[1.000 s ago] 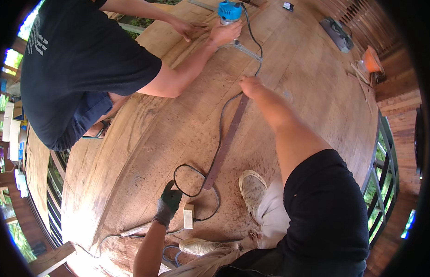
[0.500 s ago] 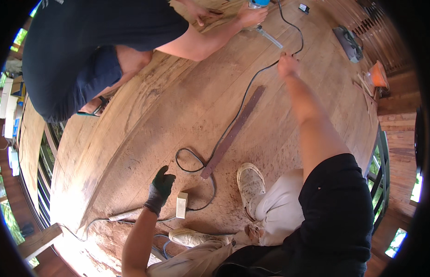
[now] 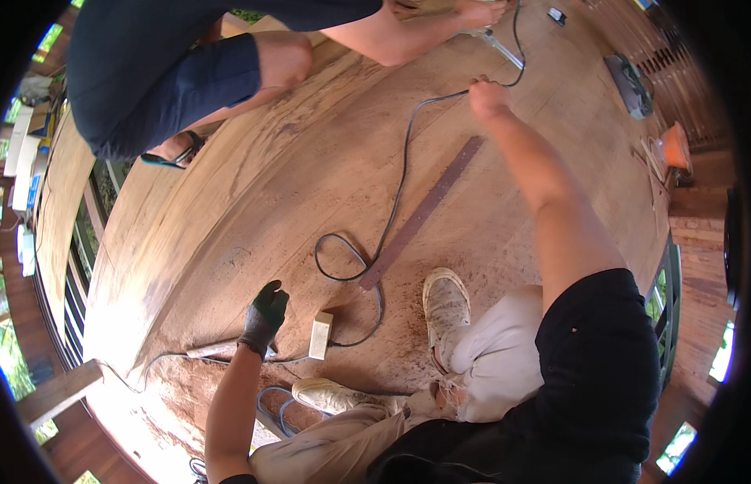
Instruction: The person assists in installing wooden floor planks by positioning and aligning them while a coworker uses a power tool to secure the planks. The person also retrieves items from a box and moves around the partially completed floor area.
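Note:
My right hand [image 3: 490,98] is bare and closed around a black power cable [image 3: 405,165], with the arm stretched far forward over the wooden boards [image 3: 311,202]. The cable runs back toward me, makes a loop and reaches a pale box-shaped socket block [image 3: 321,335] on the wood. Just left of that block hovers my left hand [image 3: 265,317] in a dark glove, its fingers slightly bent and apart, with nothing seen in it. A flat purplish-brown strip [image 3: 424,211] lies beside the cable.
At the upper left another person [image 3: 174,73] crouches, a hand [image 3: 480,12] on a tool with a metal rod [image 3: 504,50], mostly cut off. A dark flat tool [image 3: 628,86] and an orange object [image 3: 676,148] lie far right. A light stick [image 3: 214,348] lies near my glove.
My right hand has drawn slightly left and closer, with the cable bowing along. My gloved hand has shifted slightly left. The other person's hand and tool have moved up, partly out of view.

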A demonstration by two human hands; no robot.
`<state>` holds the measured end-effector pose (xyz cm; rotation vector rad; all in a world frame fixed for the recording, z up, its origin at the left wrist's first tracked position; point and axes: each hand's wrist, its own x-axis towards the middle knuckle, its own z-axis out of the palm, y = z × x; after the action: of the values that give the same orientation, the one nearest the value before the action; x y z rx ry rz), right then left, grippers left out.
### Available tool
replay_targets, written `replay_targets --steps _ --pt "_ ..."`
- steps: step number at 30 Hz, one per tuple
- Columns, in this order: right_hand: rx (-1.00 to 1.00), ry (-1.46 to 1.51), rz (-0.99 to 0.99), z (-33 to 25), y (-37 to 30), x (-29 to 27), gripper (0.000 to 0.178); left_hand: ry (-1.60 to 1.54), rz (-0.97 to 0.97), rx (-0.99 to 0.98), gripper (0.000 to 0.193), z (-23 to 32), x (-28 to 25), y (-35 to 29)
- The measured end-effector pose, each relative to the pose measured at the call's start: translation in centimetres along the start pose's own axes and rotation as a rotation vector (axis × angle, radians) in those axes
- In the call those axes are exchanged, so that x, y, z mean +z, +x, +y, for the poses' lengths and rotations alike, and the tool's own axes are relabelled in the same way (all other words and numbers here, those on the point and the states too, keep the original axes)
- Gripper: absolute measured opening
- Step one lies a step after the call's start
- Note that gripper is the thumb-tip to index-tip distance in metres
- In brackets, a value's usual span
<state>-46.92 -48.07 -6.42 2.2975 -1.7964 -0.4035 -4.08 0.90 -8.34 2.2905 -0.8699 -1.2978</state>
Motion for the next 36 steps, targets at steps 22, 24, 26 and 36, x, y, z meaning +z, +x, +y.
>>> replay_targets --steps 22,24,26,36 --pt "-0.459 0.097 -0.032 -10.7 -4.6 2.1 0.021 0.306 -0.007 0.075 0.040 -2.1 -0.7 -0.6" --pt "-0.610 0.064 -0.228 -14.3 -6.7 -1.8 0.019 0.301 0.006 0.067 0.040 -2.7 -1.1 -0.9" --pt "-0.682 0.140 -0.209 -16.2 -8.2 -2.4 0.018 0.309 0.008 0.097 0.040 -2.2 -1.3 -1.2" --pt "-1.173 0.323 -0.267 -22.9 -15.7 -3.7 0.021 0.423 0.032 0.194 0.039 -2.2 -1.8 -1.3"
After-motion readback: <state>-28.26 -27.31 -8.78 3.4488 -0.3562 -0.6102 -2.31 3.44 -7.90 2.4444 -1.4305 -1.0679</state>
